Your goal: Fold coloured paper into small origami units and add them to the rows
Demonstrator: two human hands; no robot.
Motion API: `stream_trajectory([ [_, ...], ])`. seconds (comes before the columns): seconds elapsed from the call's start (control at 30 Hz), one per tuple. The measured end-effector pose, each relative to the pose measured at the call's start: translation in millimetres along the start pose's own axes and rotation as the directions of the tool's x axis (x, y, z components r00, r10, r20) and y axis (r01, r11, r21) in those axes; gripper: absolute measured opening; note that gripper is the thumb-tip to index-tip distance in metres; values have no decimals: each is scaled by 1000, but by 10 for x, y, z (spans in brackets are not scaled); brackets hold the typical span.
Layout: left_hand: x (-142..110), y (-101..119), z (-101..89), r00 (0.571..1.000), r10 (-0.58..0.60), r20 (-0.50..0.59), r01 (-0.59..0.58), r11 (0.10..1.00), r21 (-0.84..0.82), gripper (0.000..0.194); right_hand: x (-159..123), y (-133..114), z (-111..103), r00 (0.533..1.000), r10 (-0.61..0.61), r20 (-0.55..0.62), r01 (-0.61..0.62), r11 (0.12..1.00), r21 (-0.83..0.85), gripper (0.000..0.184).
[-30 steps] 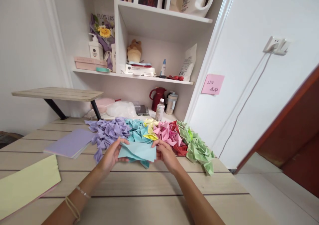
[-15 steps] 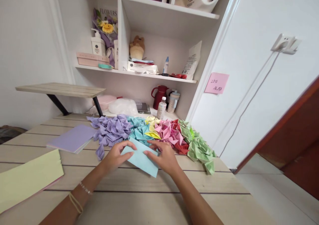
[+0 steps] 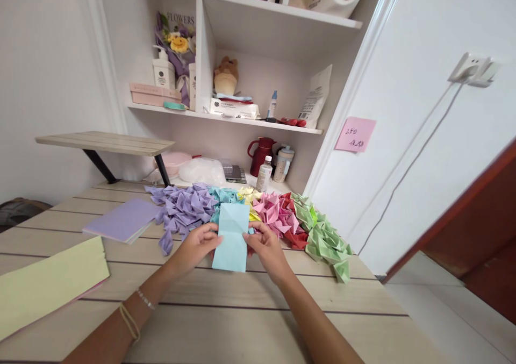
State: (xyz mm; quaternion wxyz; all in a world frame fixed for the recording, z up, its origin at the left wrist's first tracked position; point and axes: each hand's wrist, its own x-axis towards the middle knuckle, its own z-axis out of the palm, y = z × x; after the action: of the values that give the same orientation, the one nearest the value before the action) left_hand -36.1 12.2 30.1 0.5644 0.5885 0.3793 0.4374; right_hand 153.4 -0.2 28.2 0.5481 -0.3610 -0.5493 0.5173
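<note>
Two hands are in the head view, both on one light-blue paper [image 3: 231,251]. The left hand [image 3: 199,245] pinches its left edge between thumb and fingers; the right hand [image 3: 266,245] pinches the right edge likewise, fingers partly behind the sheet. The paper is held over the wooden table [image 3: 193,326], in front of the blue folded pieces [image 3: 226,194], hiding some of them.

Change noted: in the preceding frame the paper lies slantwise, its lower right corner toward the wearer. Now it stands lengthwise, narrow end toward the wearer, a crease visible across its middle.

The piles are unchanged in order, left to right: purple folded pieces [image 3: 185,208], blue, yellow folded pieces [image 3: 249,194], pink folded pieces [image 3: 272,213], red folded pieces [image 3: 297,239], green folded pieces [image 3: 324,245]. Purple sheets [image 3: 121,219] and a yellow-green sheet [image 3: 52,286] remain on the left. The scene sits slightly farther right in view.
</note>
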Motion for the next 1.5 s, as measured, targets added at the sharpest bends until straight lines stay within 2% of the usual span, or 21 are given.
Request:
stream_trajectory([
  [0.2,-9,37,9,999,-22,-48,18,996,-83,22,13,44,-22,997,-23,79,26,999,-31,20],
  [0.33,-13,30,4,996,-39,-80,26,987,-157,36,19,84,-23,995,-89,51,93,991,-92,18],
  [0.47,-6,10,6,998,-1,-57,-6,991,-132,52,2,97,-14,992,-102,76,113,980,-166,20],
  [0.6,9,-2,-8,999,0,-39,-4,995,-99,44,-23,70,-1,985,-127,116,156,942,-298,21],
  [0.73,0,13,-6,996,-28,-80,18,992,-124,41,-19,50,11,975,-218,45,221,914,-340,17],
  [0.83,-13,10,10,998,-64,-28,57,981,-184,46,4,82,9,984,-171,-39,156,955,-253,22],
  [0.9,-12,-5,19,997,-78,13,79,985,-152,43,18,121,4,986,-146,-86,127,973,-194,24],
  [1.0,7,-30,19,995,-89,53,92,994,-53,34,22,152,-10,979,-170,-110,149,973,-178,34],
  [1.07,24,-35,6,996,-82,27,82,996,-24,30,10,123,-26,978,-201,-45,188,960,-207,40],
  [1.13,35,-29,-14,996,-71,-52,69,997,-44,30,-9,53,-48,967,-235,96,253,926,-281,37],
  [1.23,36,-14,-41,984,-70,-164,57,995,-81,32,-31,-58,-79,906,-243,347,376,837,-397,28],
  [1.3,36,-17,-50,980,-63,-190,50,996,-73,33,-35,-84,-86,869,-227,439,421,804,-419,22],
  [1.37,41,-37,-50,986,-46,-157,39,998,-53,32,-30,-56,-76,875,-226,428,414,807,-420,19],
  [1.5,53,-88,-34,1000,-2,-25,1,998,-68,38,-3,84,-31,950,-219,221,284,900,-330,18],
])
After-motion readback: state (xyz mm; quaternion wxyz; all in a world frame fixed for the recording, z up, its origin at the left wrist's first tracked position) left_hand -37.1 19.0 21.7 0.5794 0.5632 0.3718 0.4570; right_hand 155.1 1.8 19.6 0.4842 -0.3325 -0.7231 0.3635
